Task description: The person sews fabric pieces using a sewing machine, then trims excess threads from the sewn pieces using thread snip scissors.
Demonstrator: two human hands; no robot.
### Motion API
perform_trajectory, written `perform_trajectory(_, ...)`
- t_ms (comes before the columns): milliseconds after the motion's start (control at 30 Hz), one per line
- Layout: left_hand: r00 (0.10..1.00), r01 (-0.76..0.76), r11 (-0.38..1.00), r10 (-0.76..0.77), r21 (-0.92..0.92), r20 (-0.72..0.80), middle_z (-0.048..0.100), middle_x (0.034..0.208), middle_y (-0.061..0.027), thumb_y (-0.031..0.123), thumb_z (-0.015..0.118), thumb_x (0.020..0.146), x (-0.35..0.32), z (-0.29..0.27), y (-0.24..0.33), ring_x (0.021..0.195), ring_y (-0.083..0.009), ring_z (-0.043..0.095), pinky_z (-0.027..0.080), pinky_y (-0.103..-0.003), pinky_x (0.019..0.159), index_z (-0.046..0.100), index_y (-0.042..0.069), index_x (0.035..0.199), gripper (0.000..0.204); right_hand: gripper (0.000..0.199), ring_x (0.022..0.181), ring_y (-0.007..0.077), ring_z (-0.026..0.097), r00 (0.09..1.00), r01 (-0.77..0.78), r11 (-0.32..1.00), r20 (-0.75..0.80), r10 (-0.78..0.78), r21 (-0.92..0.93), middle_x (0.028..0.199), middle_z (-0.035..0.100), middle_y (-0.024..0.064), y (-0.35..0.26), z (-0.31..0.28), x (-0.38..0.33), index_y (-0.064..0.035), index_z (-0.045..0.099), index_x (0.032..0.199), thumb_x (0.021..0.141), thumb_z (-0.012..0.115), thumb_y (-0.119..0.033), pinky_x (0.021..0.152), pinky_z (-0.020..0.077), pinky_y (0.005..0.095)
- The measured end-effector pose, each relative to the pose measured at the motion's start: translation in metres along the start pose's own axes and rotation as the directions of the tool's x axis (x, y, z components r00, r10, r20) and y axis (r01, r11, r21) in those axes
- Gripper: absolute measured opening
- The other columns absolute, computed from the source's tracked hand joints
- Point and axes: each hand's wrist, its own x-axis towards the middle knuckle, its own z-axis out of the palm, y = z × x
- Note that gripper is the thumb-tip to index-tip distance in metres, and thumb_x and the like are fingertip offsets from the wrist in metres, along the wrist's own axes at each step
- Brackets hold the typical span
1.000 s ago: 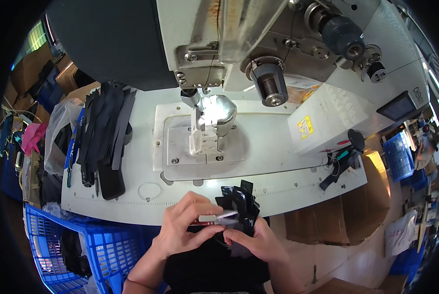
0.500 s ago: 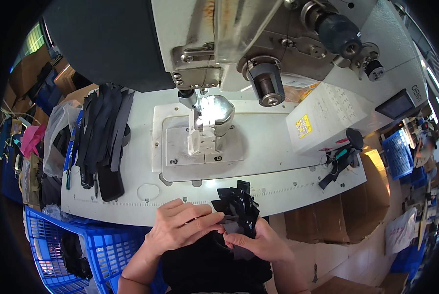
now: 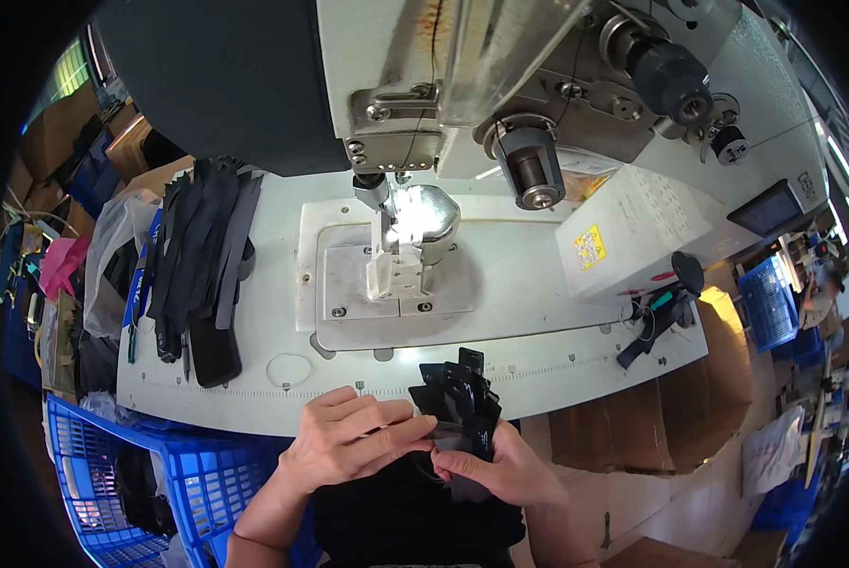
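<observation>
Left hand [image 3: 353, 445] and right hand [image 3: 500, 469] meet (fingertips pinched together).

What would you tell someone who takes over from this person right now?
Left hand: fingers pinch the top black tag of the stack.
Right hand: holds the stack of black tags fanned out, at the near edge of the table.
Black fabric lies below both hands, in the lap.
Sewing machine: lamp lit, nothing under the needle.
Black straps are piled on the table's left side; a blue crate stands below.
Done: tags in hand. Left: no tag is at the needle yet.
</observation>
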Motion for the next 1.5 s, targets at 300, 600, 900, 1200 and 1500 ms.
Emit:
perform_trajectory(300,0.999,0.031,0.998,-0.032,-0.046,-0.017,0.069,0.096,0.0061,0.027,0.087,0.076,-0.001,0.000,-0.001,0.065,-0.0086,0.060,0.042,-0.026,0.053,0.076,0.018,0.112,0.039,0.028,0.084,0.0098,0.062,0.999,0.022,1.000,0.025,-0.023,0.004,0.095,0.066,0.0039,-0.002,0.003,0.001,-0.0004,0.061,0.116,0.100,0.073,-0.020,0.075,0.0506,0.0254)
perform_trajectory(600,1.000,0.025,0.999,-0.025,-0.020,0.000,0.068,0.095,0.0074,0.027,0.088,0.076,-0.003,0.000,0.000,0.064,-0.0087,0.058,0.042,-0.026,0.053,0.075,0.018,0.114,0.041,0.028,0.084,0.0102,0.063,1.000,0.009,1.000,0.024,-0.009,-0.017,0.094,0.067,0.0039,-0.003,0.003,0.002,-0.0004,0.061,0.116,0.100,0.072,-0.020,0.074,0.0507,0.0254)
perform_trajectory(900,0.999,0.040,0.997,-0.041,-0.066,-0.017,0.068,0.095,0.0045,0.027,0.088,0.076,-0.001,0.002,-0.001,0.065,-0.0116,0.060,0.045,-0.027,0.054,0.076,0.016,0.112,0.039,0.027,0.084,0.0105,0.063,1.000,0.011,1.000,0.022,-0.011,-0.008,0.094,0.067,0.0044,-0.002,0.005,0.002,-0.0007,0.060,0.115,0.100,0.072,-0.019,0.075,0.0507,0.0258)
perform_trajectory(1200,0.999,0.043,0.996,-0.044,-0.081,-0.018,0.069,0.092,0.0039,0.031,0.091,0.071,-0.004,0.007,0.000,0.067,-0.0134,0.065,0.046,-0.027,0.054,0.077,0.017,0.106,0.039,0.027,0.087,0.0112,0.064,0.999,0.010,1.000,0.035,-0.009,-0.030,0.096,0.066,0.0042,-0.003,0.008,0.000,-0.0003,0.059,0.119,0.101,0.071,-0.017,0.077,0.0512,0.0266)
perform_trajectory(1500,0.757,0.545,0.625,-0.653,-0.560,0.008,0.064,0.096,-0.0035,0.018,0.092,0.079,-0.013,0.015,0.011,0.070,-0.0058,0.055,0.044,-0.021,0.057,0.071,0.005,0.111,0.040,0.036,0.091,0.0111,0.065,0.998,-0.004,1.000,0.055,0.004,0.006,0.107,0.065,0.0047,0.000,0.008,-0.001,-0.0003,0.055,0.129,0.101,0.070,-0.017,0.081,0.0534,0.0283)
